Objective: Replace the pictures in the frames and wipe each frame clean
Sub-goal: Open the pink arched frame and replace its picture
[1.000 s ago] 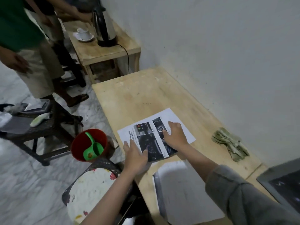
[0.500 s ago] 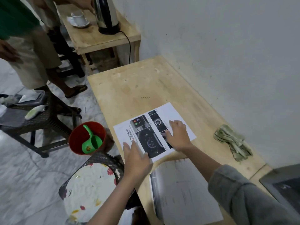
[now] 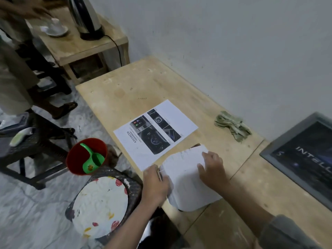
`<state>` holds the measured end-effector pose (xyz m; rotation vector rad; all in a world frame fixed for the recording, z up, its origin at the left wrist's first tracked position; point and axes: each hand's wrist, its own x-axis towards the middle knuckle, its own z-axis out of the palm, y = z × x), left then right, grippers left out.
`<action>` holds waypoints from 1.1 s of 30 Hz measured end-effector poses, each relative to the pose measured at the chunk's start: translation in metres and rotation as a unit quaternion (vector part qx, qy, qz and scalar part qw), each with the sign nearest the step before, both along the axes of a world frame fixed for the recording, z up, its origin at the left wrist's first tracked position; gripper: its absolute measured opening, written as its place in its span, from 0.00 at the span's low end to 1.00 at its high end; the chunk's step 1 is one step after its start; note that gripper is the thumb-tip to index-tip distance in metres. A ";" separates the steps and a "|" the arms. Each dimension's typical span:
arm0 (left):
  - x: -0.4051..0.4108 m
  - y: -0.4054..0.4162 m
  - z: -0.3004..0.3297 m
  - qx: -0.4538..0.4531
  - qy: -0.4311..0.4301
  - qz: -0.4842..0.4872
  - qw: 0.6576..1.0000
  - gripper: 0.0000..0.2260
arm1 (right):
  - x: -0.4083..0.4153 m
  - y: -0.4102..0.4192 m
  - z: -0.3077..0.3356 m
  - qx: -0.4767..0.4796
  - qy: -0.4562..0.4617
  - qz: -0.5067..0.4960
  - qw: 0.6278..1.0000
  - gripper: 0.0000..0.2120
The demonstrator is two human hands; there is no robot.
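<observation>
A printed picture sheet (image 3: 156, 132) with dark car-dashboard photos lies flat on the wooden table (image 3: 129, 90). Nearer to me, a white sheet (image 3: 186, 180) covers a picture frame, whose edge barely shows beneath it. My left hand (image 3: 155, 186) holds the left edge of that sheet and frame. My right hand (image 3: 212, 169) rests on top of the white sheet with fingers bent. A second grey frame (image 3: 298, 155) with a dark picture lies at the right edge. A folded green cloth (image 3: 232, 125) sits by the wall.
A red bucket (image 3: 86, 155) with a green scoop stands on the floor to the left, beside a paint-spattered stool (image 3: 100, 203). A small wooden table (image 3: 80, 45) holds a kettle (image 3: 86, 17) and a cup. A person stands at far left.
Both hands have left the printed picture sheet and drawn back to the white sheet over the frame. The printed sheet stays flat on the table. The view shifted down and right.
</observation>
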<state>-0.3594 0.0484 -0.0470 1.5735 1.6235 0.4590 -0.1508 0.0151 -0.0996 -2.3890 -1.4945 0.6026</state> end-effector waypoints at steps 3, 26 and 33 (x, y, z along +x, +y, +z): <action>0.003 -0.010 0.000 -0.054 0.009 -0.050 0.997 0.10 | -0.007 -0.021 0.009 -0.011 -0.016 -0.021 1.000 0.26; 0.023 -0.004 0.017 -0.057 -0.161 0.061 0.983 0.07 | -0.001 -0.047 0.045 0.186 0.128 -0.191 0.955 0.29; 0.075 -0.040 0.027 -0.041 -0.175 0.033 0.983 0.15 | 0.017 -0.116 0.064 0.208 0.130 -0.282 0.928 0.25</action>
